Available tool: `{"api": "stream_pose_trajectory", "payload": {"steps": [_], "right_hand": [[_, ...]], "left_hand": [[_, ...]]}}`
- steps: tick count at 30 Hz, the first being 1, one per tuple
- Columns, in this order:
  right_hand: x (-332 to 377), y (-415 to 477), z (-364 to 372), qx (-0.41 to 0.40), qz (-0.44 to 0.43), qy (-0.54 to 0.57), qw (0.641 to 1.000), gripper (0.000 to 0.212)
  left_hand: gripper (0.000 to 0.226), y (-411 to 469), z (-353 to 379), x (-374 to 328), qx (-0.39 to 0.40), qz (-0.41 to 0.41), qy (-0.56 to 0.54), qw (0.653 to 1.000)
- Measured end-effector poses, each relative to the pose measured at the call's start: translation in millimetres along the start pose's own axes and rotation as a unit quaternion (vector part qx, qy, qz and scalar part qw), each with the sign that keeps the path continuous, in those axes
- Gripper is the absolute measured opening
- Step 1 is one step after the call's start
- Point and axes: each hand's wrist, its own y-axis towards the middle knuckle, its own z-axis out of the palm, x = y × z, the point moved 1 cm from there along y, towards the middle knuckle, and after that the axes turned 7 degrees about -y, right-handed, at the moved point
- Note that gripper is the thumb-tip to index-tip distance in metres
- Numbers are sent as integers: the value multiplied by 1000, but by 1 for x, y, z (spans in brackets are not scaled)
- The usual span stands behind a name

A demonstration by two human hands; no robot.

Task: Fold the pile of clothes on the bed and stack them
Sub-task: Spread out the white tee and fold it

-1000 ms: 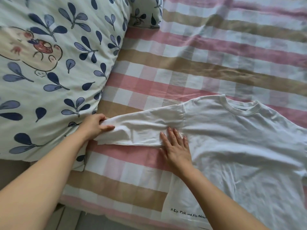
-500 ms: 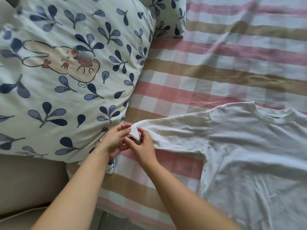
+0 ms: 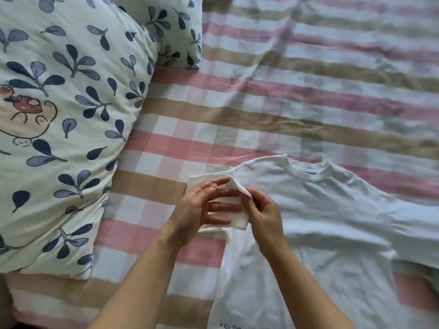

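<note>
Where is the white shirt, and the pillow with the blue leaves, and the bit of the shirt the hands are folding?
White shirt [image 3: 332,210]: head view, on its chest below the collar.
Leaf pillow [image 3: 71,115]: head view, on its printed front.
Sleeve [image 3: 237,219]: head view, on its folded end between both hands.

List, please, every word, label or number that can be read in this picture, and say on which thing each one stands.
Small dark print at the hem of the white T-shirt, at the bottom edge of the picture: starts like "A Z", the rest too small and cut off to read.
Pillow: only leaf and cartoon drawings, no words.
Checked bed sheet: no text.
</note>
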Motion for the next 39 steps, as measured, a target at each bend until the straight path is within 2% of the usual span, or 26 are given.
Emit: {"api": "stream_pose_trajectory", "payload": {"steps": [2,9,13,15,16,17,18,19,20,21,24,25,26,29,31,33,35,37,39], "right_hand": [[-12,13,-47,-66,14,-43,997,23],[-61,37,-155,-167,67,-173,968,34],[-81,39,-184,-186,74,-205,958,26],[-84,41,-191,-186,69,-220,955,14],[-85,42,-193,-186,64,-227,954,13],[-85,42,-194,-188,57,-233,952,20],[-86,42,-194,-189,47,-237,952,27],[-86,41,-194,-191,37,-242,951,31],[-86,40,-195,-194,25,-246,949,34],[-87,39,-195,-200,12,-250,947,34],[-91,37,-199,-217,-14,-256,942,34],[-93,36,-200,-219,-16,-261,940,34],[-95,36,-201,-219,-16,-269,938,34],[-98,37,-204,-218,-5,-293,931,36],[-99,37,-205,-228,7,-321,919,37],[-102,36,-205,-240,24,-354,904,39],[-104,36,-205,-252,42,-381,889,41],[-102,34,-206,-280,7,-408,869,41],[-97,31,-196,-279,-90,-473,830,39]], "left_hand": [[28,19,25,15,-52,35,45,997],[25,63,63,63,-169,110,93,975],[23,76,70,83,-213,165,186,945],[24,77,74,90,-222,234,279,904],[24,78,75,93,-223,284,347,865],[24,80,76,95,-227,328,422,814],[25,82,76,97,-233,355,482,766],[28,85,75,98,-243,368,519,732],[30,87,73,98,-256,371,531,718],[31,90,70,95,-273,365,526,718],[34,99,55,85,-298,304,470,773],[34,103,50,82,-292,274,476,783],[32,108,44,78,-283,247,504,778],[19,120,29,63,-213,209,593,748],[21,126,23,54,-163,187,640,727],[25,129,17,50,-162,160,692,685],[26,129,15,49,-194,145,718,653],[22,122,22,52,-239,184,703,644],[24,112,43,64,-227,291,681,633]]}}
